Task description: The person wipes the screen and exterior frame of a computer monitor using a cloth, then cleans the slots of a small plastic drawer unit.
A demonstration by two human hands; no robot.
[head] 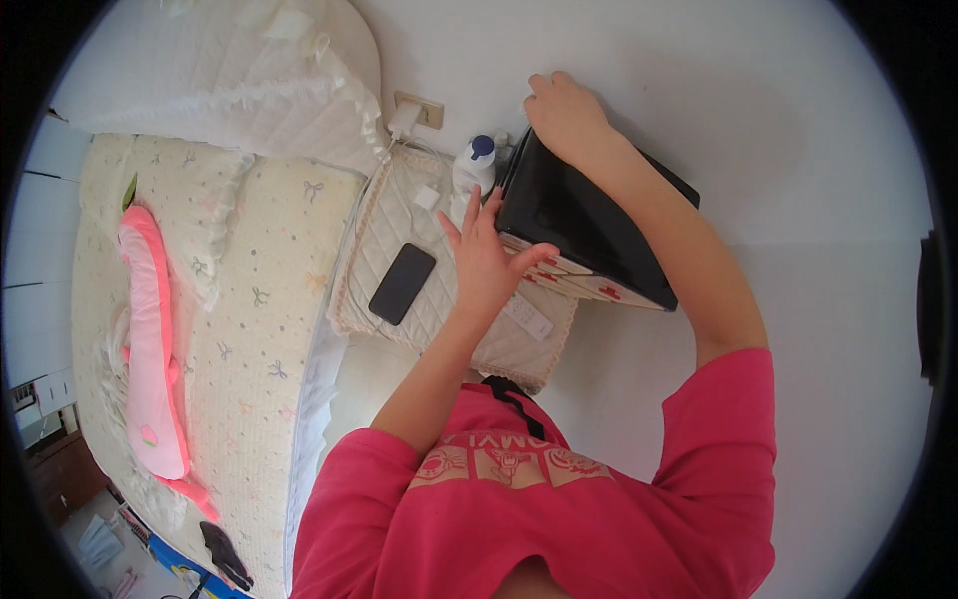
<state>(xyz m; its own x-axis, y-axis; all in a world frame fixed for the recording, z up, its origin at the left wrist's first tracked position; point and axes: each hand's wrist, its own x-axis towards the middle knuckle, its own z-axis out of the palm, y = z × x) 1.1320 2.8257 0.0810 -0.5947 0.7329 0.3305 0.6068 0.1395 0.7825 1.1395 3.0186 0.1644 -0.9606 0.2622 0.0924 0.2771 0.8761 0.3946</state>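
Observation:
A small drawer cabinet (591, 217) with a glossy black top and cream drawer fronts with red handles stands against the wall. My left hand (486, 254) is at its near left corner, fingers spread and thumb reaching along the front edge. My right hand (569, 116) is at the far left corner by the wall, its fingers curled. A bit of something whitish shows by those fingertips, too small to identify. A white bottle with a dark blue cap (475, 165) stands left of the cabinet, just beyond my left fingertips.
A quilted cover (389, 202) lies on the bedside table, bearing a black smartphone (403, 284), a white remote control (528, 316) and a white charger block (426, 198). A plug with a cable sits in the wall socket (430, 112). Left is a bed (262, 374) with a long pink plush toy (153, 359).

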